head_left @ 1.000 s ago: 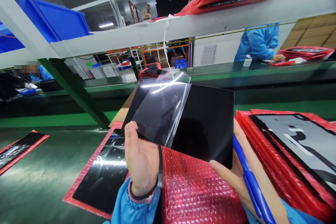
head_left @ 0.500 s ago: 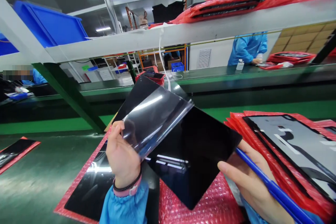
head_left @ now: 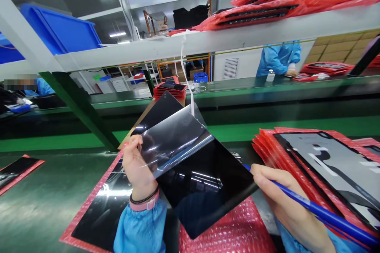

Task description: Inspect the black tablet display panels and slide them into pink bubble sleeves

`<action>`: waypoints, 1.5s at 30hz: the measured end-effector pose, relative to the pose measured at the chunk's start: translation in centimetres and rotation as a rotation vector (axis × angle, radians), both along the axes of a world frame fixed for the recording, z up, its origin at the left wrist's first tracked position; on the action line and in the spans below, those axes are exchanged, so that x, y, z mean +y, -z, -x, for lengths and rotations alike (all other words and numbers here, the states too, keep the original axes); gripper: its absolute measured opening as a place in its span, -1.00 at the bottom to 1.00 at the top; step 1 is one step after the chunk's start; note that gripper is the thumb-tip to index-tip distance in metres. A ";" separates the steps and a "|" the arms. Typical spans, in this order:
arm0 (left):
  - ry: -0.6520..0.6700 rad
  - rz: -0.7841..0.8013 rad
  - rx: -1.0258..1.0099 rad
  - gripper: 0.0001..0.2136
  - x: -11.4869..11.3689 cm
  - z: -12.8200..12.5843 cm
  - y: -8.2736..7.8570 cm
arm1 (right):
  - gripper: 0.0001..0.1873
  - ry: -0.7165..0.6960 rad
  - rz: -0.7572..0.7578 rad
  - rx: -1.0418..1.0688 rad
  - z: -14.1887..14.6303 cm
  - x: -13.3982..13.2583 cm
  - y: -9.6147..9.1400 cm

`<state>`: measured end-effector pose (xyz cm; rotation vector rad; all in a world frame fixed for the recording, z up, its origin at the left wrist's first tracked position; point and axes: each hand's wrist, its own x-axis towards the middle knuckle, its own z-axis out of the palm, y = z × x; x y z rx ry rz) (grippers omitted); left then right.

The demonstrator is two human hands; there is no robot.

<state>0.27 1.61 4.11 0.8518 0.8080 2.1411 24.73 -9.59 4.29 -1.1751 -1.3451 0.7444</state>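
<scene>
I hold a black glossy panel (head_left: 204, 182) up over the bench between both hands. My left hand (head_left: 137, 168) grips its left edge, the thumb pinching a clear protective film (head_left: 172, 142) that is folded back over the panel's left half. My right hand (head_left: 282, 197) supports the panel's right corner and also holds a blue pen (head_left: 323, 215) along its fingers. Below the panel lies a red bubble-wrap bag (head_left: 225, 233). Both sleeves are blue.
Another black panel on red bubble wrap (head_left: 103, 213) lies on the green belt (head_left: 44, 201) at lower left. A stack of red bags with a panel on top (head_left: 326, 162) sits to the right. A white shelf (head_left: 208, 39) overhead carries blue bins and red bags. People in blue coats work behind.
The panel has tilted from nearly upright to a flatter, rotated pose and dropped lower. The film has folded further back over the left half. My right hand shifted onto the panel's right corner.
</scene>
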 end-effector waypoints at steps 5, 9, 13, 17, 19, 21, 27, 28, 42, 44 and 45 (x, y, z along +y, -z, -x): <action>0.034 -0.024 0.059 -0.85 -0.6 -0.8 0.0 | -0.53 0.034 0.011 -0.103 0.2 0.2 0.0; 0.285 -0.023 0.111 -0.77 -2.0 -2.2 -0.1 | -0.62 0.029 -0.021 -0.180 0.1 0.4 0.0; 0.428 -0.052 0.102 -0.69 -3.1 -2.9 0.2 | -0.69 -0.083 -0.024 -0.211 0.2 0.3 -0.1; 0.457 -0.077 0.107 -0.70 -3.4 -2.8 0.8 | -0.85 -0.140 0.003 -0.167 0.6 0.2 -0.1; 0.439 -0.096 0.122 -0.71 -3.4 -2.7 0.9 | -0.85 -0.176 0.038 -0.165 0.7 0.2 -0.1; 0.421 -0.116 0.147 -0.72 -3.6 -2.7 0.9 | -0.68 -0.194 0.046 -0.208 0.6 0.1 0.0; 0.337 -0.137 0.227 -0.79 -4.2 -2.8 0.5 | -0.10 -0.026 -0.295 -0.374 0.5 -0.3 1.5; 0.318 -0.141 0.243 -0.81 -4.3 -2.8 0.6 | -0.03 0.018 -0.383 -0.406 0.4 -0.3 1.9; -0.076 -0.408 0.546 -0.80 -6.6 -2.9 0.4 | -0.25 0.152 -0.657 -0.601 -0.2 -1.7 2.6; -0.075 -0.414 0.566 -0.81 -6.9 -3.1 0.6 | -0.15 0.161 -0.754 -0.567 -0.4 -1.5 2.5; -0.067 -0.408 0.570 -0.81 -7.1 -3.3 0.7 | -0.14 0.173 -0.794 -0.539 -0.5 -1.3 2.5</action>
